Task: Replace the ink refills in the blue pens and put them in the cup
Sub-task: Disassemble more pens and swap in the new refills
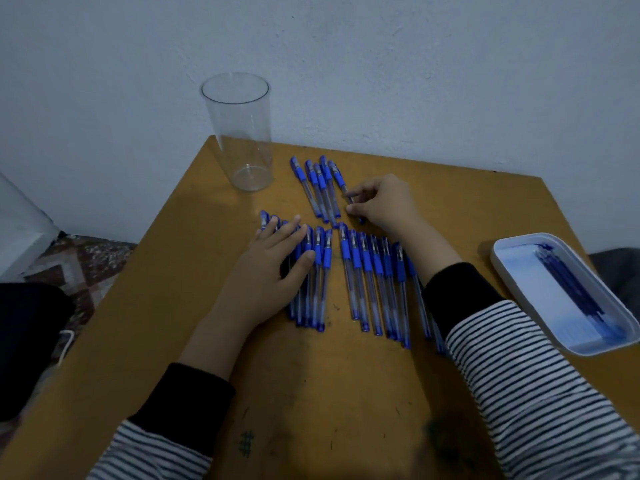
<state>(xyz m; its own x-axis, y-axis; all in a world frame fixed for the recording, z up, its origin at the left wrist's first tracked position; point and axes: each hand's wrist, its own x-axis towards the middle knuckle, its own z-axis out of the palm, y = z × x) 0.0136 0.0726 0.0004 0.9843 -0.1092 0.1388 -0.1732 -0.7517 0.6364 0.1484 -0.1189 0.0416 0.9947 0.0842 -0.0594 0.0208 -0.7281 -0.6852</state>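
Currently nothing is in the tall clear plastic cup (242,133), which stands upright at the far left corner of the worn yellow-brown wooden surface (346,393). Blue capped pens with clear barrels lie in three groups: a far cluster (317,185) just right of the cup, a near-left row (317,278) and a near-right row (377,285). Left hand (273,268) lies flat, fingers spread, pressing on the near-left row, gripping nothing. Right hand (384,202) is curled with thumb and fingertips pinching the rightmost pen of the far cluster (341,181); looks like a pick just starting, pen not yet clear of the surface. White rounded-rectangle tray (512,282) at the right edge holds the dark blue ink refills (571,285). Risks, my read: round barrels roll, so lifting the left palm could scatter that row toward the near edge; dragging the pinched pen sideways could knock its neighbours. The right sleeve crosses the near-right row, so a careless pullback could sweep pens off. The cup is tall and light, likely to tip if bumped.
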